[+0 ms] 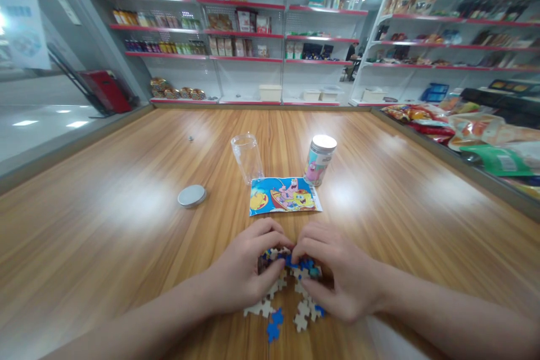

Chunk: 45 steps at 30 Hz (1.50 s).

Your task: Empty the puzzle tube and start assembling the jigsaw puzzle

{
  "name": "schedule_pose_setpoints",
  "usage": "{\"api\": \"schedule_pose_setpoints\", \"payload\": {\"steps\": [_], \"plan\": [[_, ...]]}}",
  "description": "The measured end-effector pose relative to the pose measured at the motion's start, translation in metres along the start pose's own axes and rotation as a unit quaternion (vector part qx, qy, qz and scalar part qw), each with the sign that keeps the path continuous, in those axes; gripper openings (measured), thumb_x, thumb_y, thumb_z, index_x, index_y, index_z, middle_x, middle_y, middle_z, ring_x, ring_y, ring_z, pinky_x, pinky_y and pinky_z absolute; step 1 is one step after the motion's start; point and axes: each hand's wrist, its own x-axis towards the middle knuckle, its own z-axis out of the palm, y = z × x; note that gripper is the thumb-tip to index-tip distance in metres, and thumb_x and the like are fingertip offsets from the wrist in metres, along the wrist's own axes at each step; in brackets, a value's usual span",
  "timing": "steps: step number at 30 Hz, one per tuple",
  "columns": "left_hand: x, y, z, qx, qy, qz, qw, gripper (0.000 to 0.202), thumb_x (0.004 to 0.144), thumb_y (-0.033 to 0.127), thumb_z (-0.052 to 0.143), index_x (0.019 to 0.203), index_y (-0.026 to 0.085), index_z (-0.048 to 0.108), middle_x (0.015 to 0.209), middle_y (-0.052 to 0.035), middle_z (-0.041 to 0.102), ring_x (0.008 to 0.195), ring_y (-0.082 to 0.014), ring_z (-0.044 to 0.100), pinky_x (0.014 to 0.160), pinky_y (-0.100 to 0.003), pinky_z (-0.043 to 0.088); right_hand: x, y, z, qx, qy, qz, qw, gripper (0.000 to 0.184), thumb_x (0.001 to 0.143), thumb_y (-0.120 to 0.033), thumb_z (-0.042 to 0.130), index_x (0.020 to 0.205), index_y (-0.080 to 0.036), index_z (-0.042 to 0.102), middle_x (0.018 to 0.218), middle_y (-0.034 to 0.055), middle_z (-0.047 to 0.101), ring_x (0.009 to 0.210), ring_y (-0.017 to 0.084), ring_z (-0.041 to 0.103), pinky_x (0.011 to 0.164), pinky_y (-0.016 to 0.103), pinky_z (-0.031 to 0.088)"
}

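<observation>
Two bare hands, the left hand [248,264] and the right hand [337,270], cup a loose heap of jigsaw pieces [301,273] on the near part of a wood-grained counter [126,225], about midway between its left and right edges. Each hand is half-curled, thumb and fingers moderately parted, with pieces between them. One blue piece [275,324] lies on the near side of the heap. Beyond the hands, a printed picture card [282,196] lies flat; just behind it stand a transparent jar [248,158], toward the left edge, and a labelled jar with a pale top [320,162], toward the right. A silver lid [192,196] lies nearer the left edge. Stocked shelves [242,3] rise beyond the far edge; packaged goods [493,129] lie past the right edge.
</observation>
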Motion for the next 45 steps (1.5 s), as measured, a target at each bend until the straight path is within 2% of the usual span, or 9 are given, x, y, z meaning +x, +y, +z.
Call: {"api": "schedule_pose_setpoints", "payload": {"steps": [4, 11, 19, 23, 28, 33, 36, 39, 45], "plan": [[-0.001, -0.001, 0.001, 0.028, -0.016, 0.019, 0.999, 0.021, 0.086, 0.011, 0.059, 0.104, 0.017, 0.066, 0.107, -0.0091, 0.059, 0.103, -0.0213, 0.056, 0.091, -0.037, 0.050, 0.001, 0.002, 0.003, -0.021, 0.002, 0.016, 1.000, 0.021, 0.074, -0.019, 0.067, 0.092, -0.018, 0.058, 0.086, 0.0035, 0.059, 0.078, 0.019, 0.054, 0.071, 0.033, 0.041], [-0.001, -0.003, 0.002, 0.028, -0.019, 0.002, 0.999, 0.019, 0.089, 0.015, 0.059, 0.107, 0.018, 0.066, 0.106, -0.0083, 0.060, 0.100, -0.0205, 0.058, 0.088, -0.036, 0.050, -0.001, 0.006, 0.004, 0.007, 0.011, -0.002, 1.000, 0.020, 0.079, -0.016, 0.067, 0.098, -0.017, 0.062, 0.085, 0.0045, 0.061, 0.079, 0.018, 0.056, 0.071, 0.033, 0.041], [0.000, -0.001, -0.001, 0.007, -0.012, 0.004, 1.000, 0.015, 0.092, 0.013, 0.056, 0.100, 0.017, 0.067, 0.093, -0.0064, 0.065, 0.089, -0.0180, 0.061, 0.080, -0.031, 0.051, -0.002, 0.007, 0.004, 0.025, 0.012, -0.015, 0.999, 0.022, 0.078, -0.012, 0.063, 0.100, -0.018, 0.063, 0.083, 0.0038, 0.061, 0.078, 0.019, 0.055, 0.071, 0.034, 0.042], [0.001, -0.005, 0.000, -0.021, 0.019, 0.000, 1.000, 0.018, 0.094, 0.013, 0.054, 0.105, 0.018, 0.068, 0.097, -0.0070, 0.065, 0.092, -0.0172, 0.062, 0.082, -0.031, 0.052, -0.001, 0.005, 0.002, 0.014, 0.020, -0.005, 1.000, 0.023, 0.080, -0.013, 0.062, 0.101, -0.018, 0.064, 0.092, 0.0070, 0.058, 0.086, 0.021, 0.055, 0.075, 0.035, 0.047], [0.001, -0.011, -0.001, -0.089, 0.046, -0.006, 0.995, 0.023, 0.093, 0.007, 0.049, 0.102, 0.018, 0.067, 0.101, -0.0075, 0.065, 0.098, -0.0174, 0.062, 0.089, -0.033, 0.053, 0.002, 0.000, 0.000, 0.006, 0.002, -0.032, 0.999, 0.036, 0.083, -0.021, 0.068, 0.118, -0.019, 0.063, 0.115, 0.0116, 0.058, 0.105, 0.024, 0.055, 0.093, 0.042, 0.049], [-0.001, -0.009, -0.006, -0.156, 0.025, 0.008, 0.987, 0.042, 0.073, -0.004, 0.046, 0.104, 0.017, 0.065, 0.113, -0.0101, 0.061, 0.107, -0.0214, 0.060, 0.093, -0.038, 0.055, 0.000, -0.002, 0.001, -0.034, -0.052, -0.065, 0.996, 0.052, 0.087, -0.043, 0.070, 0.132, -0.020, 0.059, 0.131, 0.0151, 0.054, 0.118, 0.029, 0.052, 0.100, 0.048, 0.045], [0.000, -0.004, -0.009, -0.132, -0.016, 0.029, 0.991, 0.053, 0.067, -0.006, 0.045, 0.109, 0.018, 0.064, 0.121, -0.0106, 0.057, 0.115, -0.0228, 0.057, 0.102, -0.042, 0.052, -0.001, -0.002, 0.002, -0.060, -0.088, -0.058, 0.993, 0.044, 0.088, -0.048, 0.069, 0.124, -0.023, 0.064, 0.121, 0.0133, 0.058, 0.112, 0.029, 0.053, 0.096, 0.048, 0.045], [0.001, 0.000, -0.009, -0.093, -0.042, 0.053, 0.993, 0.053, 0.070, -0.006, 0.045, 0.115, 0.018, 0.063, 0.122, -0.0116, 0.055, 0.119, -0.0228, 0.054, 0.108, -0.043, 0.049, -0.001, -0.001, 0.004, -0.065, -0.076, -0.043, 0.994, 0.028, 0.088, -0.039, 0.068, 0.111, -0.021, 0.067, 0.110, 0.0112, 0.060, 0.104, 0.027, 0.054, 0.090, 0.045, 0.046], [0.001, 0.001, -0.006, -0.039, -0.010, 0.049, 0.998, 0.039, 0.078, 0.000, 0.047, 0.110, 0.018, 0.062, 0.113, -0.0103, 0.058, 0.109, -0.0221, 0.056, 0.098, -0.039, 0.051, 0.000, 0.002, 0.005, -0.060, -0.031, -0.053, 0.996, 0.015, 0.090, -0.026, 0.064, 0.103, -0.018, 0.067, 0.096, 0.0081, 0.061, 0.092, 0.022, 0.055, 0.082, 0.038, 0.046]]}}
